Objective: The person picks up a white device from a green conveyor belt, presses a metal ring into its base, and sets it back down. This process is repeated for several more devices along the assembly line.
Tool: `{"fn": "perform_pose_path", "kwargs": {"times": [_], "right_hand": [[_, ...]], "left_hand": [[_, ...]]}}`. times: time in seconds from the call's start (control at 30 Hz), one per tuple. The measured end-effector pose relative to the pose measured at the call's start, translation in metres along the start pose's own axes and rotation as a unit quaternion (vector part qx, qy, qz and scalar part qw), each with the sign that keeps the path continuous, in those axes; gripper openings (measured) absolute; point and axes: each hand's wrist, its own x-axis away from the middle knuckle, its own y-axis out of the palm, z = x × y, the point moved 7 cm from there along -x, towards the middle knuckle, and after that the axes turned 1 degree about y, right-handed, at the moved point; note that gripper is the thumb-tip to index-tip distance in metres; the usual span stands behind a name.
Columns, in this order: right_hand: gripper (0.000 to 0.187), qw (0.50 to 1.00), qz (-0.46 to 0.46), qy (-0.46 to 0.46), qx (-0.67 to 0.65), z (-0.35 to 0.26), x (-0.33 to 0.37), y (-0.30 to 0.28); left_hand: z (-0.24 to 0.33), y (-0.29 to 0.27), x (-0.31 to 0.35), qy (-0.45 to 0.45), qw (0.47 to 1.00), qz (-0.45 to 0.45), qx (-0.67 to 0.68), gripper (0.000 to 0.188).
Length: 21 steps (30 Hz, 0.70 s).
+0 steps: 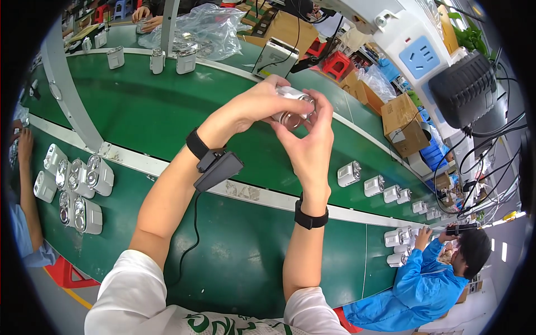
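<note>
Above the green conveyor belt (234,131), my two hands hold up a small white device with round, chrome-ringed faces (291,119). My left hand (259,103) grips it from the left, its thumb laid across the front. On the other side my right hand (314,131) closes round it, fingers at its upper right edge and thumb below. The fingers partly hide its body. A black strap with a black box (219,169) and a cable sits on my left wrist; a plain black strap (311,218) circles the right one.
Several similar devices (79,177) stand grouped on the left bench; others (349,173) line the belt at right and its far side. A white post (70,95) rises at left. A power strip (416,56) hangs upper right. A co-worker in blue (424,285) sits at right.
</note>
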Motion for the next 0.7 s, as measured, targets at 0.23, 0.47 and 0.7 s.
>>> {"fn": "perform_pose_path", "kwargs": {"times": [0.23,0.47,0.7], "right_hand": [[0.080,0.998,0.011,0.000,-0.062,0.007,-0.002,-0.003],[0.066,0.994,0.021,0.031,-0.104,0.013,0.000,-0.007],[0.071,0.945,-0.220,0.208,0.128,0.087,0.016,0.041]], "left_hand": [[-0.009,-0.009,-0.009,0.022,0.998,-0.038,0.037,0.097],[-0.017,-0.011,-0.010,-0.010,0.999,-0.038,-0.013,0.072],[-0.039,-0.204,-0.041,0.087,0.691,0.413,-0.587,0.063]]}}
